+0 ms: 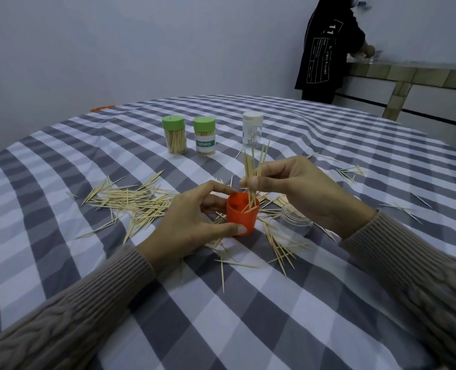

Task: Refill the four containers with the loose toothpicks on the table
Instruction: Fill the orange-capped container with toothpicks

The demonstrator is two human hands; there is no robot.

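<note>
Checked tablecloth [248, 316] strewn with loose toothpicks [130, 201]. Left hand [195, 222] grips orange container [241, 213] upright. Right hand [293, 188] pinches toothpick bundle [253, 166], long axis vertical, directly above opening, lower tips already inside. Next: lower straight down.

light: dim, cool, even, source not visible | shadows: soft, faint under the hands | glare: none | focus: near and centre sharp | blur: person [328, 49] at far right was smeared | distortion: wide-angle, tablecloth [248, 316] stripes bowed toward left and right edges
</note>
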